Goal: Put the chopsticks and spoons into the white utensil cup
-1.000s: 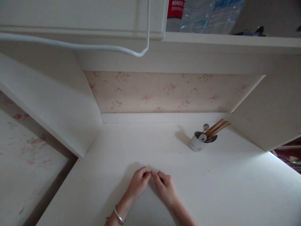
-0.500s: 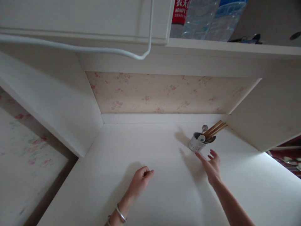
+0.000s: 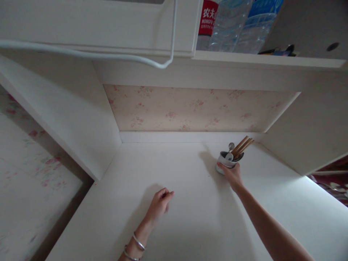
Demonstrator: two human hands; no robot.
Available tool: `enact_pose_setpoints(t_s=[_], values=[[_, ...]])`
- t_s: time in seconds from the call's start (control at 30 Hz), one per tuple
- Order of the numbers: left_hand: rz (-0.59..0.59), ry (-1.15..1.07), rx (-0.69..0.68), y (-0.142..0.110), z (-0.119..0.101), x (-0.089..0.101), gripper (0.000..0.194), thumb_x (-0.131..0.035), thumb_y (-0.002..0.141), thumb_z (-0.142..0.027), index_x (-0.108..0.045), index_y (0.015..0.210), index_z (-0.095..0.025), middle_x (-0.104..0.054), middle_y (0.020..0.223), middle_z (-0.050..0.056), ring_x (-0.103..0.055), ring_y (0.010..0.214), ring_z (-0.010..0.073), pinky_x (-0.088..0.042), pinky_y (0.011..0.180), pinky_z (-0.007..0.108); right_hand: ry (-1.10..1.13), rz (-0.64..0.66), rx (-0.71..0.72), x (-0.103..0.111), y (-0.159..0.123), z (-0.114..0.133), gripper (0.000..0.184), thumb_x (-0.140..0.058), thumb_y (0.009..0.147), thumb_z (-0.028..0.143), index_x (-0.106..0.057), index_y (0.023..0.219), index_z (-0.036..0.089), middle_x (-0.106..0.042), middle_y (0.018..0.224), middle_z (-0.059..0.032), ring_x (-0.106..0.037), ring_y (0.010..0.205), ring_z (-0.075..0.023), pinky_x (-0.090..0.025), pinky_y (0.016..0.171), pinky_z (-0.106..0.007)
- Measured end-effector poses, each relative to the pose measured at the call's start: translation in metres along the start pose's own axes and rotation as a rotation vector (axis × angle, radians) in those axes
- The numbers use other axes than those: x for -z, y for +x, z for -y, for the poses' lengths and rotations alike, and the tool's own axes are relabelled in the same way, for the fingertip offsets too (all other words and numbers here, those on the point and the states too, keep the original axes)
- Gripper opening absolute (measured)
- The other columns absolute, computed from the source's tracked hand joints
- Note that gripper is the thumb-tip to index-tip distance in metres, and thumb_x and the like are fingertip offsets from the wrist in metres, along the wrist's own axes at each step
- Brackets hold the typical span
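Note:
My right hand (image 3: 232, 174) is wrapped round the near side of a white utensil holder (image 3: 220, 169) at the back right of the white desktop. Wooden chopsticks (image 3: 241, 145) lean out of it to the right. A metal spoon (image 3: 231, 146) and a white, round-ended utensil (image 3: 229, 157) also stick up from it. The palm and fingers hide much of the holder's front. Over the desktop, left of the holder, my left hand (image 3: 160, 203) has its fingers curled in, with nothing visible in them. Two silver bangles (image 3: 139, 242) circle that wrist.
A white cable (image 3: 108, 57) hangs across the upper left, in front of the cabinet. On the shelf above stand clear plastic bottles (image 3: 231, 25), one with a red label. White side panels (image 3: 67, 119) bound the desktop (image 3: 190, 221), and flowered wallpaper (image 3: 190, 108) covers the back.
My right hand has gone from open beside the utensil holder to closed round it. The holder sits slightly further left in view. My left hand stays curled, shifted slightly left.

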State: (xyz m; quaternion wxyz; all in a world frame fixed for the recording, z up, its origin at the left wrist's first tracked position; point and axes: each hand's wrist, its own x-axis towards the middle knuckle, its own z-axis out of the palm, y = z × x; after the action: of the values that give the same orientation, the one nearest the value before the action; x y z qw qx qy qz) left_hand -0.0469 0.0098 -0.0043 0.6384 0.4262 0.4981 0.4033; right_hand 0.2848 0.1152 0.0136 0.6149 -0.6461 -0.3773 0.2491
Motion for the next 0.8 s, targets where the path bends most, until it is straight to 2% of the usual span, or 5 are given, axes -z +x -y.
enact_pose_setpoints(t_s=[0.13, 0.27, 0.47, 0.6, 0.8], values=[[0.006, -0.453, -0.019, 0.000, -0.009, 0.002, 0.030, -0.070, 0.074, -0.037, -0.048, 0.068, -0.017, -0.048, 0.059, -0.007, -0.040, 0.047, 0.0040, -0.032, 0.048, 0.019, 0.003, 0.177, -0.063, -0.005, -0.044, 0.016, 0.054, -0.083, 0.056, 0.042, -0.060, 0.098, 0.016, -0.069, 0.087, -0.0051, -0.062, 0.079, -0.0232, -0.049, 0.069, -0.035], [-0.053, -0.859, 0.017, 0.002, -0.018, 0.014, 0.017, -0.066, 0.078, -0.026, -0.060, 0.091, -0.018, -0.064, 0.091, 0.001, -0.060, 0.070, 0.0095, -0.048, 0.065, 0.023, 0.180, 0.632, -0.201, -0.011, -0.123, 0.043, 0.044, -0.071, 0.075, 0.045, -0.059, 0.109, 0.020, -0.068, 0.099, -0.0059, -0.060, 0.090, -0.0238, -0.047, 0.078, -0.035], [0.001, -1.023, -0.014, -0.001, -0.029, 0.023, 0.040, -0.053, 0.088, -0.046, -0.054, 0.124, -0.029, -0.060, 0.122, 0.005, -0.063, 0.101, 0.0195, -0.051, 0.085, 0.037, 0.360, 1.080, -0.426, -0.029, -0.216, 0.080, 0.056, -0.074, 0.070, 0.044, -0.058, 0.119, 0.022, -0.065, 0.106, -0.0047, -0.055, 0.102, -0.0268, -0.043, 0.087, -0.037], [0.011, -1.101, 0.030, -0.004, -0.030, 0.025, 0.050, -0.052, 0.086, -0.054, -0.047, 0.131, -0.033, -0.054, 0.132, 0.006, -0.059, 0.112, 0.0268, -0.051, 0.086, 0.044, 0.389, 1.250, -0.486, -0.044, -0.236, 0.086, 0.053, -0.076, 0.068, 0.040, -0.061, 0.115, 0.020, -0.066, 0.100, -0.0028, -0.055, 0.098, -0.0240, -0.041, 0.085, -0.032], [0.022, -1.214, 0.079, -0.004, -0.024, 0.027, 0.045, -0.054, 0.084, -0.056, -0.050, 0.125, -0.036, -0.051, 0.136, 0.007, -0.050, 0.124, 0.0336, -0.045, 0.091, 0.058, 0.362, 1.339, -0.658, -0.052, -0.235, 0.082, 0.054, -0.076, 0.069, 0.038, -0.061, 0.116, 0.014, -0.067, 0.098, -0.0056, -0.058, 0.094, -0.0230, -0.043, 0.082, -0.032]])
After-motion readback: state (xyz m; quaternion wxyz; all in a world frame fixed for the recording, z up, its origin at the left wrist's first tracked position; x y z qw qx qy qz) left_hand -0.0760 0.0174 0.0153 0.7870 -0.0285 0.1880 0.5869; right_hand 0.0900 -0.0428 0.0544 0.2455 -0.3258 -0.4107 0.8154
